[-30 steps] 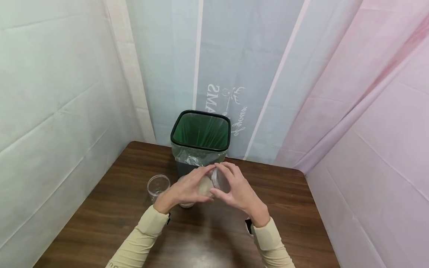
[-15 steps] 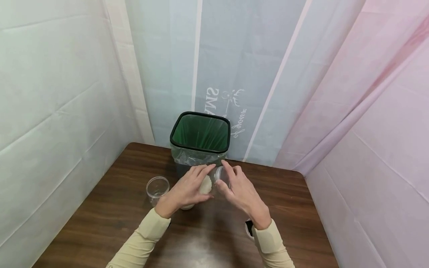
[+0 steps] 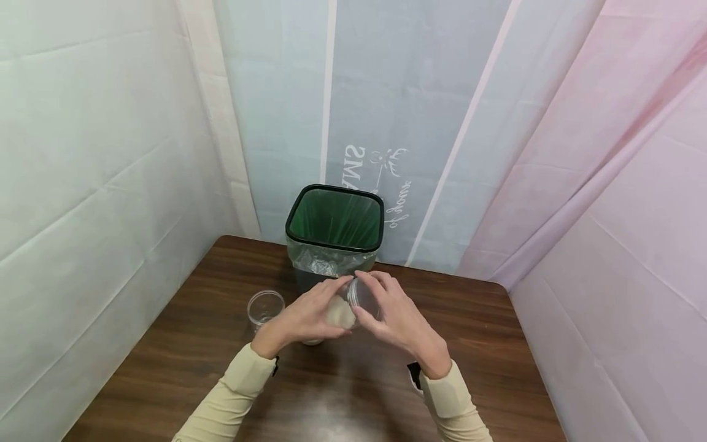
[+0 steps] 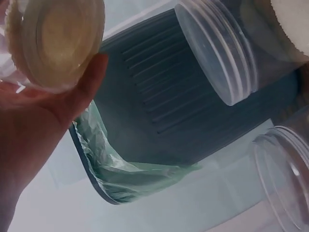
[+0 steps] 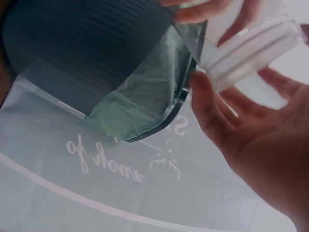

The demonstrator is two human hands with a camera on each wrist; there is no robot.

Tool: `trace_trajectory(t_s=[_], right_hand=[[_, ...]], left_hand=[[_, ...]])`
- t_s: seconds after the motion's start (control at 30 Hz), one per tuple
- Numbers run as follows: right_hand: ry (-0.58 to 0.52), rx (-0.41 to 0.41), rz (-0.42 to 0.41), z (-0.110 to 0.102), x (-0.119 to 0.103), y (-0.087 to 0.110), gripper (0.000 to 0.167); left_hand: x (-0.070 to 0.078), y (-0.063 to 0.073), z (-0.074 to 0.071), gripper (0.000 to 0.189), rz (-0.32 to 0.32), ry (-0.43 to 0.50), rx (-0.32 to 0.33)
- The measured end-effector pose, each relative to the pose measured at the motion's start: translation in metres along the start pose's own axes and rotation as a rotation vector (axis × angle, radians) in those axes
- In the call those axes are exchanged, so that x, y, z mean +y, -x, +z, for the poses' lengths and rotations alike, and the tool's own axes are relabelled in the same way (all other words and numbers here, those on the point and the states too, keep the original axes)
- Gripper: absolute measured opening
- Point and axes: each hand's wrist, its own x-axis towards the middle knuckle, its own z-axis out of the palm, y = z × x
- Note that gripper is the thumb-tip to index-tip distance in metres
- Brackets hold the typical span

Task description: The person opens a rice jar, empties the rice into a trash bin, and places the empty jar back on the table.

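Note:
My left hand grips a clear plastic jar with a whitish, grain-like filling, tipped onto its side above the table. At the jar's right end, the fingers and thumb of my right hand curl round the clear ridged screw lid. Close below the left hand stands a second lidded jar with white contents, mostly hidden in the head view. An uncovered clear jar is left of it, partly behind the left wrist.
Behind the hands is a dark bin with a black rim and a thin plastic liner. The brown wooden table is bordered by hanging cloth at the back and both sides.
Half a second ago the right fingers loosened and sat farther right on the lid; now they wrap round it again. The left hand keeps its grip on the jar. The view shifted slightly.

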Motion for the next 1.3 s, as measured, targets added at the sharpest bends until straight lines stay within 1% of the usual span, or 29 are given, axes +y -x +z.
trace_trajectory(t_s=[0.07,0.1,0.2,0.3,0.4,0.47,0.57,0.7,0.8,0.87,0.97,1.03,1.1,1.2,1.3], right_hand=[[-0.05,-0.031,-0.025,-0.002,-0.001,0.0,0.064],[-0.068,-0.047,-0.025,-0.002,-0.001,0.0,0.065],[-0.089,-0.089,0.033,-0.003,0.0,-0.001,0.071],[-0.069,-0.112,0.121,-0.005,0.0,-0.002,0.072],[-0.041,-0.144,0.202,-0.006,0.001,-0.003,0.066],[-0.028,-0.173,0.245,-0.007,0.002,-0.003,0.063],[-0.035,-0.196,0.278,-0.007,0.003,-0.004,0.062],[-0.021,-0.173,0.278,-0.005,0.003,-0.003,0.063],[0.008,-0.144,0.272,-0.004,0.002,-0.002,0.065],[0.011,-0.131,0.266,-0.004,0.001,-0.002,0.066],[0.024,-0.12,0.242,-0.006,-0.001,-0.001,0.066],[0.022,-0.123,0.213,-0.009,-0.002,-0.001,0.066],[0.022,-0.136,0.181,-0.012,-0.002,0.001,0.065],[0.011,-0.151,0.123,-0.016,-0.003,0.004,0.065],[0.009,-0.167,0.064,-0.02,-0.004,0.007,0.065]], left_hand=[[-0.001,0.001,-0.001,0.103,0.009,0.011,-0.005],[-0.002,0.002,-0.001,0.104,0.009,0.006,-0.004],[0.0,0.003,-0.001,0.102,-0.004,-0.025,0.011],[0.004,0.003,0.002,0.098,-0.005,-0.106,0.047],[0.006,0.001,0.007,0.096,0.01,-0.226,0.105],[0.006,0.0,0.01,0.096,0.03,-0.292,0.147],[0.007,-0.002,0.013,0.097,0.054,-0.36,0.192],[0.008,-0.004,0.014,0.098,0.077,-0.399,0.217],[0.008,-0.004,0.014,0.098,0.065,-0.381,0.211],[0.008,-0.003,0.013,0.097,0.048,-0.341,0.194],[0.009,-0.002,0.011,0.098,0.006,-0.249,0.145],[0.008,-0.001,0.01,0.098,-0.03,-0.18,0.101],[0.007,0.0,0.009,0.099,-0.046,-0.108,0.057],[0.003,0.002,0.009,0.099,-0.029,-0.019,0.017],[0.001,0.003,0.009,0.101,0.024,0.035,0.012]])
